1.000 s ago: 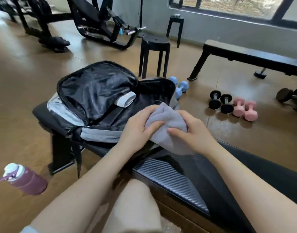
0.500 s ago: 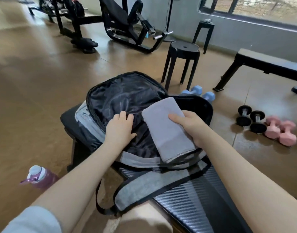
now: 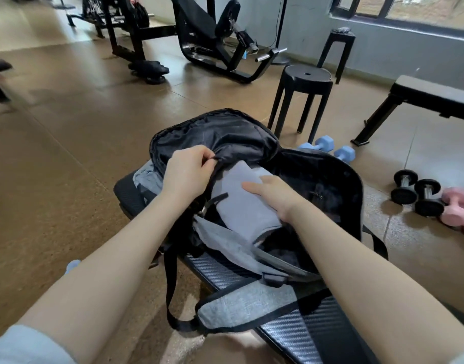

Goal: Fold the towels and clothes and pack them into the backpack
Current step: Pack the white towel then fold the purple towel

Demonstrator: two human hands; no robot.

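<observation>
Now the towel (image 3: 245, 203) is sliding lengthwise into the backpack (image 3: 330, 179); right hand (image 3: 275, 197) pressing flat-fingered, left hand (image 3: 190, 173) pinching the lining open.

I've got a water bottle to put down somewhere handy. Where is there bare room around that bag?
Bare floor spreads left of the backpack, out to the exercise machines. The near bench end shows only a strip beside the strap. Right is crowded: black stool, blue dumbbells, black dumbbells, pink dumbbells.
</observation>
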